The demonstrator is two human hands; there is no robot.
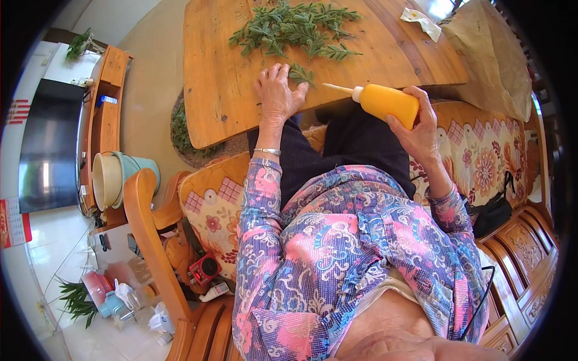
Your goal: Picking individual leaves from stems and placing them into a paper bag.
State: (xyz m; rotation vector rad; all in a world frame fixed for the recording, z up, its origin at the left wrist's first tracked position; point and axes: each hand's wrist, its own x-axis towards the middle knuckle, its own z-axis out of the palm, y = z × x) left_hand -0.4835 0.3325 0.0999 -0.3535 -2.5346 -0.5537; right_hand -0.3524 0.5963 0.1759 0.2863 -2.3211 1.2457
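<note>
My right hand (418, 127) is wrapped round a yellow squeeze bottle (388, 103), tilted so that its long, thin pale nozzle points left over the table's near edge. On the wooden table (223, 96) rests my left hand (279, 91), fingers apart and thumb out to the side. A small green leafy sprig (300, 74) lies right beside that hand, between its fingers and thumb; whether they touch it I cannot tell. Farther back, a loose pile of green sprigs (292, 30) covers part of the tabletop. The nozzle tip is just right of the small sprig, apart from it.
A crumpled white wrapper (421, 23) lies at the table's far right, next to a large brown paper bag (484, 57). Under the table's left edge sits more greenery (180, 123). Buckets (108, 180) stand left of the wooden sofa arm (141, 204). A red radio (206, 268) is beside me.
</note>
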